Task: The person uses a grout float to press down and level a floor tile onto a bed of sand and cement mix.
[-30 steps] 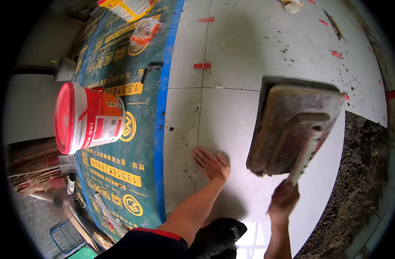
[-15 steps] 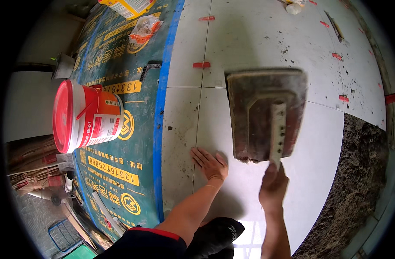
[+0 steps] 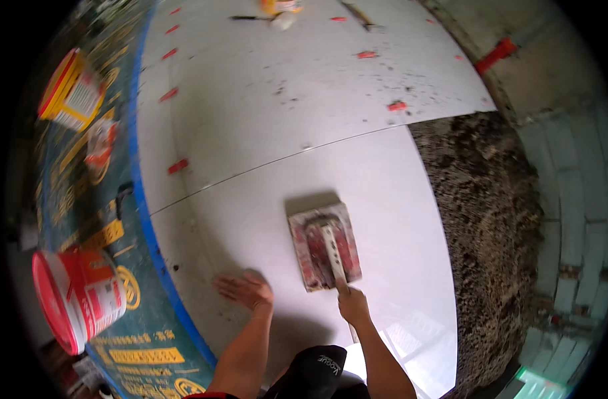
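Note:
My left hand [image 3: 244,290] lies with fingers spread on a large white floor tile [image 3: 404,179], a little left of a flat rectangular float [image 3: 310,246] with a worn, reddish back and a pale handle. My right hand [image 3: 352,306] is closed round that handle. The float's head is low over the middle of the tile, a shadow along its far edge; whether it touches is hard to tell. Along the tile's right edge is dark, rough mortar bedding [image 3: 483,246]. My black-clad leg shows at the lower edge.
Green protective sheeting with blue tape [image 3: 154,243] runs along the left, holding a red bucket [image 3: 91,299], yellow bucket [image 3: 78,93], plastic bag [image 3: 101,143] and black tool [image 3: 123,198]. Red clips [image 3: 397,106] and tools [image 3: 362,16] lie on farther tiles. A block wall [image 3: 563,253] borders the right.
The float, held high and large in view earlier, has swung down toward the tile. The view has turned, showing more far tiles and right wall. My left hand stays flat on the floor.

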`<move>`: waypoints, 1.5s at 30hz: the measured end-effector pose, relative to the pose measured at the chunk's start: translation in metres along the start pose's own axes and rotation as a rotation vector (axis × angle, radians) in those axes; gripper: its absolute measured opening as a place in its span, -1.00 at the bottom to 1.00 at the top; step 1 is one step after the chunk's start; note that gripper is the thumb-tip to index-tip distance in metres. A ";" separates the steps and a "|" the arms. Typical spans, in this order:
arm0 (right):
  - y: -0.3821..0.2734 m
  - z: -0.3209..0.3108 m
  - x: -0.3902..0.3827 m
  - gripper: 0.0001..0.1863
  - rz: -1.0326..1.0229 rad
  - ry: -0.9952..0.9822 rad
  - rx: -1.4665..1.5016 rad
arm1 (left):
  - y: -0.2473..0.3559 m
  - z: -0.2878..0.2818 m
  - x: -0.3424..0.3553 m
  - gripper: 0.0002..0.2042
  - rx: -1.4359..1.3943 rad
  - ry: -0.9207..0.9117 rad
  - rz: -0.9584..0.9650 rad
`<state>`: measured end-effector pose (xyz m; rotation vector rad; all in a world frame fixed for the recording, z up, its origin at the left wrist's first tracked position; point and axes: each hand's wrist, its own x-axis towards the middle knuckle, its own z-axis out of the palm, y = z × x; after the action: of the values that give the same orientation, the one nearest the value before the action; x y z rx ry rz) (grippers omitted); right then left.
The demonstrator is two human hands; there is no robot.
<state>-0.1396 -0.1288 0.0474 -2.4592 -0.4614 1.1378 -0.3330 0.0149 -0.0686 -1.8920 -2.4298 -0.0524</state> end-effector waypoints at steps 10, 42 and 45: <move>0.136 -0.209 -0.230 -0.47 0.621 0.653 0.520 | 0.001 0.010 -0.004 -0.25 -0.028 0.021 -0.030; 0.107 -0.235 -0.341 -0.34 0.009 1.136 0.701 | -0.013 0.073 0.019 -0.41 0.431 0.331 -0.024; 0.169 -0.135 -0.337 -0.38 0.037 1.205 0.589 | -0.024 0.029 0.028 -0.23 -0.040 0.103 -0.095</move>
<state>-0.2199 -0.4543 0.2659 -2.1098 0.2588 -0.3014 -0.3642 0.0377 -0.0955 -1.7409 -2.4658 -0.2003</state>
